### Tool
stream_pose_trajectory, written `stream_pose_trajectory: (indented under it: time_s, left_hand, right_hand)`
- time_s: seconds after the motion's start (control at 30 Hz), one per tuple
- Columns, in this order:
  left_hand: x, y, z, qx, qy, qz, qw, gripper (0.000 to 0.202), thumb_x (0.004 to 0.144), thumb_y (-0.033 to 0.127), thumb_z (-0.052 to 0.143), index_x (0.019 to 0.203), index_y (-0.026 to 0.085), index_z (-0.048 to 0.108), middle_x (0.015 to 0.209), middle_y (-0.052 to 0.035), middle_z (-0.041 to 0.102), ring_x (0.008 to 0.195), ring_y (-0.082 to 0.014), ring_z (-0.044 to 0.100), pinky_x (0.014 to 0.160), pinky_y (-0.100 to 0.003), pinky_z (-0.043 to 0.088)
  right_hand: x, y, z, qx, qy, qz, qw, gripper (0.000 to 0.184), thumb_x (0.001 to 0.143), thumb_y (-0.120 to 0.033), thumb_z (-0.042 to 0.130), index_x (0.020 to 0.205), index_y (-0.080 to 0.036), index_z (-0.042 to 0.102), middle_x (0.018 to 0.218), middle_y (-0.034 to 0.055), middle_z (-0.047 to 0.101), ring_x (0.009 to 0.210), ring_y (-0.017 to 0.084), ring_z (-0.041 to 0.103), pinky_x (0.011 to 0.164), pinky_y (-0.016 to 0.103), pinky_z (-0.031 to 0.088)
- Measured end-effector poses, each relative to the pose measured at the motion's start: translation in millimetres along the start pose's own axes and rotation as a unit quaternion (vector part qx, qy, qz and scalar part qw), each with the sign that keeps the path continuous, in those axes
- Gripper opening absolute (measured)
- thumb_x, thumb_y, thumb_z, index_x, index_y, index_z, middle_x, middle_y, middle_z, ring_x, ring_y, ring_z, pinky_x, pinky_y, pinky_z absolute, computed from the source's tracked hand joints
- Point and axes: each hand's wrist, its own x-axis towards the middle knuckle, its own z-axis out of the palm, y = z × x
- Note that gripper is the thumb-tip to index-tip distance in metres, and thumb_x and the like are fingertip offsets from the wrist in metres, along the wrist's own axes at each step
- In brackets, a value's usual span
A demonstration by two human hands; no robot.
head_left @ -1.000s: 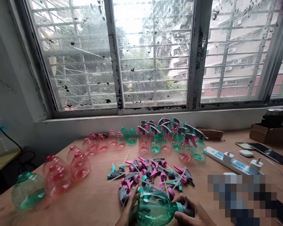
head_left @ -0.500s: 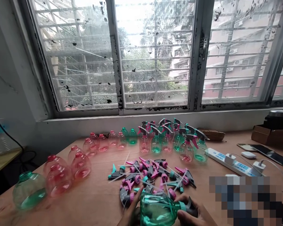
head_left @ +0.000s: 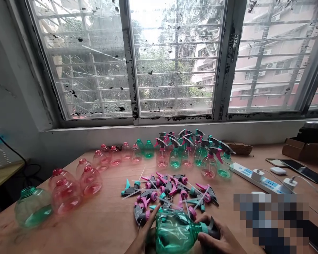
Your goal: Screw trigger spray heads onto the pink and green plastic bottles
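At the bottom centre I hold a green plastic bottle (head_left: 173, 233) lying on its side over the wooden table (head_left: 106, 222). My left hand (head_left: 143, 236) wraps round the bottle's base end. My right hand (head_left: 214, 238) is closed on the grey trigger spray head (head_left: 211, 227) at the bottle's neck. Just beyond lies a pile of loose pink, teal and grey spray heads (head_left: 169, 195) with thin white tubes.
Bare pink bottles (head_left: 66, 192) and a green one (head_left: 31, 211) stand at the left. Several bottles with spray heads on them (head_left: 190, 153) stand near the window sill. A white power strip (head_left: 257, 176), phones (head_left: 299, 167) and a cardboard box (head_left: 302, 150) are at the right.
The bottle in my hands has shifted slightly and tilted, the neck end a little higher. The view has tipped down a bit. Nothing else on the table has moved.
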Motion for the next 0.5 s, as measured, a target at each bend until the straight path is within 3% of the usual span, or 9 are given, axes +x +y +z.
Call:
stream_pose_trajectory:
  time_s: [0.2,0.3,0.4,0.5]
  left_hand:
    - [-1,15,3.8,-0.025,-0.02,-0.022,0.999,0.115,0.066,0.054,0.089,0.157,0.036,0.022,0.159,-0.0069,0.043,0.151,-0.0395,0.03,0.122,-0.049,0.027]
    - [-1,7,0.8,-0.015,-0.026,-0.015,0.999,0.104,0.074,0.056,0.082,0.157,0.035,0.025,0.161,-0.0061,0.039,0.152,-0.0389,0.027,0.123,-0.052,0.023]
    - [-2,-4,-3.0,0.001,-0.015,0.01,1.0,0.102,0.073,0.058,0.081,0.156,0.036,0.026,0.165,-0.0039,0.033,0.153,-0.0402,0.021,0.123,-0.054,0.022]
    - [-2,-14,-5.6,-0.018,-0.015,0.028,0.999,0.1,0.077,0.058,0.078,0.157,0.037,0.022,0.165,-0.0054,0.033,0.152,-0.0399,0.026,0.123,-0.054,0.025]
  right_hand:
    - [-1,-4,2,-0.029,0.0,0.019,0.999,0.047,0.075,-0.061,0.076,0.094,-0.02,0.065,0.068,-0.0022,0.06,0.061,0.016,0.053,0.055,0.025,0.039]
    - [-1,-6,5,-0.017,0.006,0.026,0.999,0.048,0.073,-0.061,0.077,0.094,-0.02,0.064,0.066,-0.0023,0.062,0.059,0.017,0.058,0.055,0.026,0.044]
    - [-1,-5,7,0.017,0.005,0.047,0.999,0.05,0.072,-0.061,0.078,0.097,-0.022,0.061,0.063,-0.0031,0.063,0.057,0.018,0.062,0.055,0.028,0.049]
    - [0,-3,7,0.046,0.002,0.055,0.997,0.05,0.072,-0.06,0.08,0.098,-0.022,0.059,0.064,-0.0031,0.064,0.058,0.018,0.064,0.056,0.028,0.05]
